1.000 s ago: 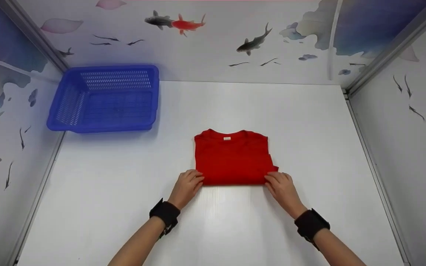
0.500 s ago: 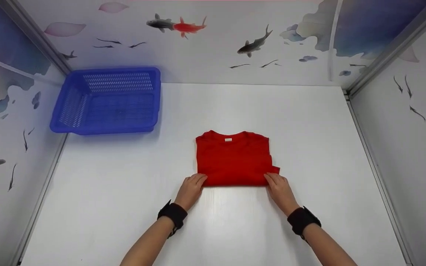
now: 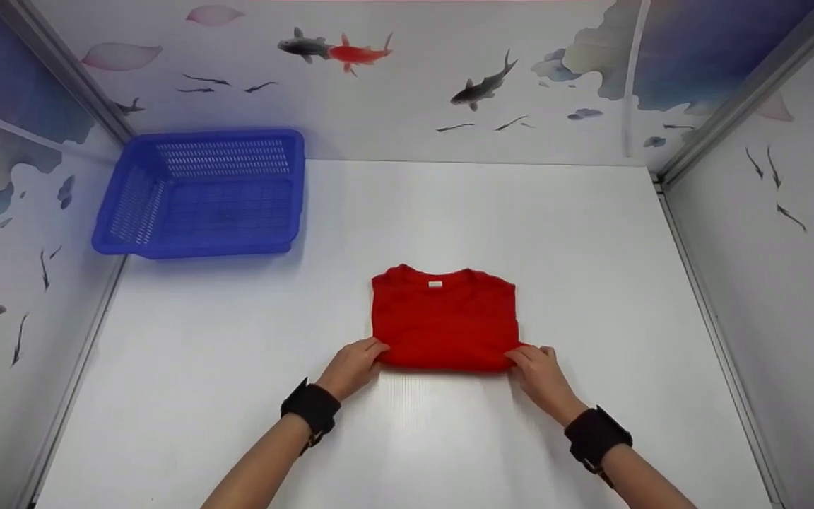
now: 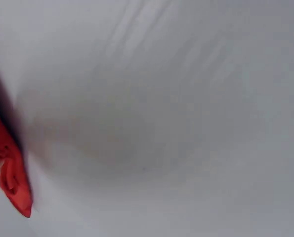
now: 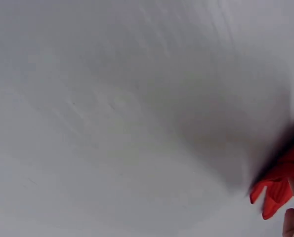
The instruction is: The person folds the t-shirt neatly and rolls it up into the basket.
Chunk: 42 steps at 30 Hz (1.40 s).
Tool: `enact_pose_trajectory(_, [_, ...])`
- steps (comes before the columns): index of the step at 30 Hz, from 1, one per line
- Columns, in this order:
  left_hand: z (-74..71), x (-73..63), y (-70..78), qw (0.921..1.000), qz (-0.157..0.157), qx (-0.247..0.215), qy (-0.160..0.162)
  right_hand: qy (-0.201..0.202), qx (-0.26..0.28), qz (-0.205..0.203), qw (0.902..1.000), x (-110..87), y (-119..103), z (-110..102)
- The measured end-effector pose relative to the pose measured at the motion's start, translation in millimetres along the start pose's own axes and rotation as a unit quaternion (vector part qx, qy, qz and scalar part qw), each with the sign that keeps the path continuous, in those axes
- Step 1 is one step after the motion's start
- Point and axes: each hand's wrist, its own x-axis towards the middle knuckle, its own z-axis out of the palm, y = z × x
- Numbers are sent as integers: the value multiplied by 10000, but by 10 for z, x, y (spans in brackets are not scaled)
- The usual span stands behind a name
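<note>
A folded red shirt (image 3: 446, 322) lies on the white table, its neckline and small pale label at the far side. My left hand (image 3: 352, 367) pinches its near left corner. At the near right corner my right hand (image 3: 545, 378) pinches the cloth between thumb and fingers. In the left wrist view, layered folds of the red shirt (image 4: 11, 170) show at the left edge beside a fingertip. The right wrist view has the shirt's folded edge (image 5: 280, 185) at lower right, with part of my fingers by it. Most of each hand is outside its wrist view.
A blue plastic basket (image 3: 294, 191) with slotted sides stands at the back left of the table. White panels printed with fish enclose the table (image 3: 407, 438) at the back, left and right. Both wrists wear black bands (image 3: 311, 408).
The shirt has shifted a little towards me, with both hands at its near corners. The flap that stuck out at its right side is now mostly covered by my right hand.
</note>
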Motion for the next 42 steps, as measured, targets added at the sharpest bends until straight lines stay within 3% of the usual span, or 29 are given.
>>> enact_pose_trajectory(3, [-210, -24, 30, 9960, -40, -726, -514, -658, 556, 433, 9953, -7, -120, -211])
enact_pose_trajectory(7, [-462, 85, -7, 9806, -363, -1706, -900, -1278, 1285, 1025, 9781, 132, -150, -454])
enact_pose_trajectory(10, [-542, 253, -106, 9664, -852, -2272, -853, -1341, 1723, 1473, 9647, 330, -61, -496])
enact_pose_trajectory(13, [-510, 451, -226, 9526, -1443, -2632, -506, -1140, 2038, 2007, 9514, 558, 71, -434])
enact_pose_trajectory(18, [-332, 715, -354, 9354, -2366, -2621, 169, -676, 2249, 2694, 9340, 869, 274, -219])
enact_pose_trajectory(23, [-62, 822, -455, 9219, -2933, -2486, 485, -565, 2111, 3108, 9250, 1023, 379, 12])
enact_pose_trajectory(25, [43, 829, -522, 9285, -2921, -2222, 570, -595, 1989, 3258, 9223, 1067, 405, 79])
enact_pose_trajectory(28, [587, 798, -885, 9443, -2710, -1576, 1003, -795, 1750, 3476, 9177, 1123, 432, 135])
enact_pose_trajectory(31, [779, 800, -981, 9388, -2914, -1483, 1084, -1059, 1535, 3610, 9137, 1157, 440, 122])
enact_pose_trajectory(32, [796, 804, -972, 9326, -3023, -1609, 1139, -1103, 1521, 3658, 9115, 1164, 441, 102])
enact_pose_trajectory(35, [355, 830, -595, 9105, -3522, -1944, 956, -958, 1571, 3831, 9052, 1150, 439, 12])
enact_pose_trajectory(37, [188, 805, -429, 9028, -3717, -1935, 966, -821, 1496, 3933, 9034, 1093, 416, -48])
enact_pose_trajectory(39, [74, 766, -307, 8960, -3959, -1836, 820, -736, 1333, 3986, 9044, 1002, 371, -84])
enact_pose_trajectory(42, [27, 722, -237, 8851, -4220, -1862, 618, -837, 1161, 3946, 9076, 857, 278, -67])
